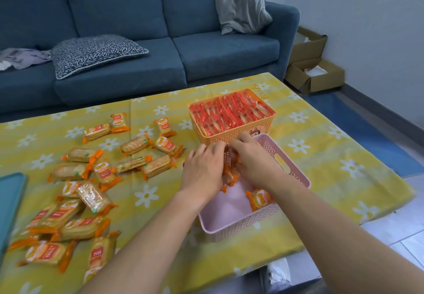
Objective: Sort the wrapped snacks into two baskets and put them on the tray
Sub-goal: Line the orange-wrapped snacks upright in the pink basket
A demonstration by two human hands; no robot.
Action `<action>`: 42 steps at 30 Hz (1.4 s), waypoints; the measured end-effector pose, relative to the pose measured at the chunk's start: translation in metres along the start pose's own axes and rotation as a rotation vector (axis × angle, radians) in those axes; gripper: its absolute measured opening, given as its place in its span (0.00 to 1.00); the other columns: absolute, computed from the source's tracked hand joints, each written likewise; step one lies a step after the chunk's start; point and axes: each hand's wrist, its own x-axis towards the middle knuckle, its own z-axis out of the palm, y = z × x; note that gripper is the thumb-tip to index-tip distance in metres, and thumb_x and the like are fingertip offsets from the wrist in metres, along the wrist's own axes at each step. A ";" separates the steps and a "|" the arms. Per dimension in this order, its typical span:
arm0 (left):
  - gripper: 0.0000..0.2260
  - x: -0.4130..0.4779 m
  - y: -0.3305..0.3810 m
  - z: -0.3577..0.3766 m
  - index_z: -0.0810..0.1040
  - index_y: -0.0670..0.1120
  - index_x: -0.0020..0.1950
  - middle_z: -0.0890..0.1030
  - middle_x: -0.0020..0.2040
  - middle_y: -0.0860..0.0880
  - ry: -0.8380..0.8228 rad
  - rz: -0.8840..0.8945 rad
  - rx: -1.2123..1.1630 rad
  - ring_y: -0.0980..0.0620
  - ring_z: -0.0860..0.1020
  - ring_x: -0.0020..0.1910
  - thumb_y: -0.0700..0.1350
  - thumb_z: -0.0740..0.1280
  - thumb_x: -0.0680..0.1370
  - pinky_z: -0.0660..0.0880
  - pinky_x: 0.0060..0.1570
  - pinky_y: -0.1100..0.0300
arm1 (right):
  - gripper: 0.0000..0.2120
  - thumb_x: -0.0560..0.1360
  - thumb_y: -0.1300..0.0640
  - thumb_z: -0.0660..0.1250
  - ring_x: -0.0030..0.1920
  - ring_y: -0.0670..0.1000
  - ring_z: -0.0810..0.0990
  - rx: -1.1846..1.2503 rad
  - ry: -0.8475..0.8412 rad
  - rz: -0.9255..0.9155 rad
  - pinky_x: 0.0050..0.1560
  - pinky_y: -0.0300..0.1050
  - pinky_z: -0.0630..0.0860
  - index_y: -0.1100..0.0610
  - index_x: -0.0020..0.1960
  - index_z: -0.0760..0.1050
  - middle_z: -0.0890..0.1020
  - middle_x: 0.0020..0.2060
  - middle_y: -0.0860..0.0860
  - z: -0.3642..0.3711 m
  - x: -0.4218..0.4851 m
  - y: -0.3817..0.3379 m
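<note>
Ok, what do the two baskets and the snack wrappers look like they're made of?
Pink basket: likely moulded plastic, matte, with lattice-cut walls. Orange basket: same look. Wrappers: thin glossy film, partly clear, with crimped ends.

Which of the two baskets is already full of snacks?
The orange basket, farther from the person, packed with red packets; the pink basket is nearly empty.
</note>
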 end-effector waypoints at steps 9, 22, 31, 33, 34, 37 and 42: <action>0.25 0.004 0.006 0.005 0.68 0.53 0.64 0.78 0.58 0.53 0.017 -0.052 0.029 0.45 0.75 0.57 0.50 0.73 0.70 0.68 0.50 0.52 | 0.11 0.65 0.67 0.67 0.45 0.59 0.75 -0.152 0.144 0.193 0.39 0.53 0.73 0.55 0.44 0.74 0.81 0.38 0.52 0.011 -0.009 0.010; 0.26 0.006 0.011 0.007 0.73 0.58 0.59 0.73 0.52 0.51 -0.032 0.064 0.049 0.46 0.71 0.53 0.67 0.71 0.67 0.67 0.47 0.52 | 0.17 0.71 0.78 0.60 0.42 0.55 0.78 0.868 0.153 0.555 0.42 0.50 0.75 0.57 0.42 0.68 0.78 0.39 0.56 -0.007 -0.011 0.014; 0.11 0.008 0.023 0.006 0.74 0.53 0.53 0.73 0.51 0.50 0.013 0.025 0.122 0.45 0.71 0.52 0.51 0.70 0.73 0.67 0.47 0.52 | 0.09 0.77 0.61 0.64 0.53 0.60 0.83 -0.380 -0.190 0.512 0.40 0.45 0.72 0.60 0.56 0.77 0.83 0.52 0.59 -0.006 -0.023 0.022; 0.10 0.009 0.023 0.005 0.74 0.53 0.53 0.74 0.51 0.50 0.010 0.013 0.112 0.44 0.71 0.52 0.48 0.69 0.73 0.69 0.47 0.52 | 0.13 0.78 0.55 0.66 0.58 0.59 0.82 -0.408 -0.218 0.547 0.46 0.47 0.76 0.59 0.60 0.76 0.82 0.56 0.57 0.003 -0.021 0.020; 0.11 0.009 0.023 0.004 0.74 0.53 0.54 0.73 0.52 0.50 0.004 0.008 0.115 0.44 0.71 0.52 0.47 0.68 0.73 0.69 0.47 0.52 | 0.17 0.77 0.53 0.68 0.59 0.59 0.82 -0.412 -0.218 0.568 0.49 0.48 0.77 0.59 0.62 0.75 0.82 0.58 0.57 0.006 -0.020 0.021; 0.11 0.007 0.022 0.004 0.75 0.54 0.56 0.71 0.53 0.50 0.000 -0.011 0.129 0.45 0.71 0.53 0.48 0.68 0.74 0.69 0.47 0.52 | 0.22 0.79 0.51 0.66 0.62 0.60 0.79 -0.404 -0.214 0.566 0.54 0.51 0.77 0.62 0.68 0.68 0.79 0.62 0.59 0.007 -0.017 0.023; 0.13 0.008 0.020 0.008 0.75 0.54 0.58 0.71 0.52 0.50 0.001 -0.022 0.131 0.45 0.72 0.52 0.50 0.70 0.74 0.70 0.46 0.52 | 0.10 0.76 0.54 0.68 0.50 0.60 0.81 -0.018 -0.068 0.471 0.41 0.49 0.71 0.55 0.52 0.69 0.80 0.45 0.54 -0.008 -0.013 0.021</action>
